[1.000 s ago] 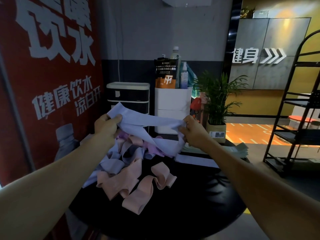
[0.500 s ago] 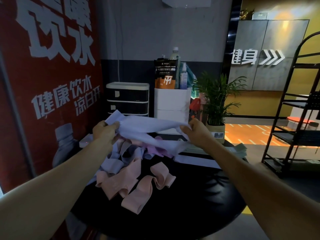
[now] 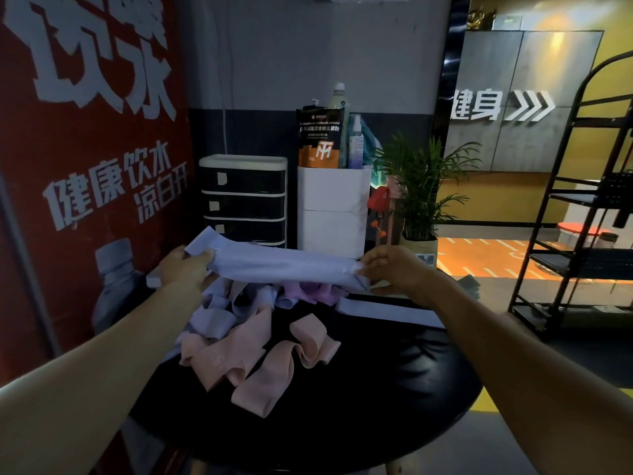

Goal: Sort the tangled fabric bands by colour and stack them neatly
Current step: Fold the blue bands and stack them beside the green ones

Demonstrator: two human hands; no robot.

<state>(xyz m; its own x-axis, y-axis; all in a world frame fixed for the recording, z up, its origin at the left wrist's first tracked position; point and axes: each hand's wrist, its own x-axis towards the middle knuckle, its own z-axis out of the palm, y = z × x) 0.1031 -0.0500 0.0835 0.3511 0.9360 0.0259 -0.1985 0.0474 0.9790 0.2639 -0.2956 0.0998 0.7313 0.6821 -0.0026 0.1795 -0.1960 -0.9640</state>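
Note:
A pale lavender band [image 3: 281, 265] is stretched level above the round black table [image 3: 376, 399]. My left hand [image 3: 185, 265] grips its left end and my right hand [image 3: 394, 269] pinches its right end. Below it lies a tangled heap: pink bands [image 3: 253, 358] at the front, pale lavender bands [image 3: 212, 313] at the left, purple bands [image 3: 308, 289] at the back. A flat pale band [image 3: 373, 308] lies on the table under my right hand.
Behind the table stand a black-and-white drawer unit [image 3: 243, 197], a white box [image 3: 334, 210] with a pouch and bottles, and a potted plant [image 3: 419, 200]. A red poster wall [image 3: 85, 149] is at the left. A black metal rack [image 3: 582, 217] stands at the right.
The lavender band has been pulled free of the heap and drawn out straight between my hands. Both hands have moved a little apart.

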